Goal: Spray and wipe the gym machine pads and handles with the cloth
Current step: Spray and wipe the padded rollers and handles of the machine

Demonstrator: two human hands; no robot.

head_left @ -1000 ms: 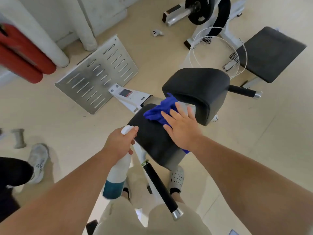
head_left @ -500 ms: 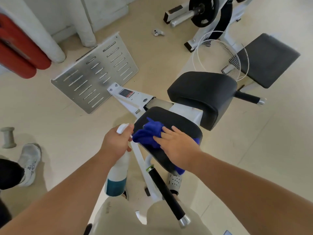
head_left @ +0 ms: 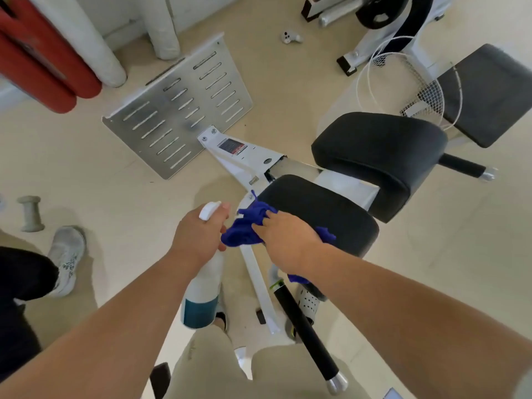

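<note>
Two black pads sit on a white machine frame: the near pad [head_left: 325,214] and a larger far pad [head_left: 377,151]. My right hand [head_left: 288,240] presses a bunched blue cloth [head_left: 244,228] against the near pad's left edge, the cloth hanging partly off the pad. My left hand [head_left: 198,234] grips the neck of a white spray bottle [head_left: 201,289] with a teal base, held upright just left of the cloth. A black handle [head_left: 305,329] with a chrome end cap points toward me below the pad. A second black handle [head_left: 463,167] sticks out to the right of the far pad.
A slotted metal footplate [head_left: 178,110] lies on the floor ahead. Another person's leg and grey shoe [head_left: 66,254] stand at the left near a small grey dumbbell [head_left: 30,213]. A second bench pad [head_left: 489,93], a white wire hoop [head_left: 403,82] and a weight plate [head_left: 380,12] are at the right rear. Red rolls [head_left: 37,59] lean at the left.
My right hand has slid the blue cloth from the near pad's far end back toward me and to its left edge. The left hand and bottle have stayed about where they were.
</note>
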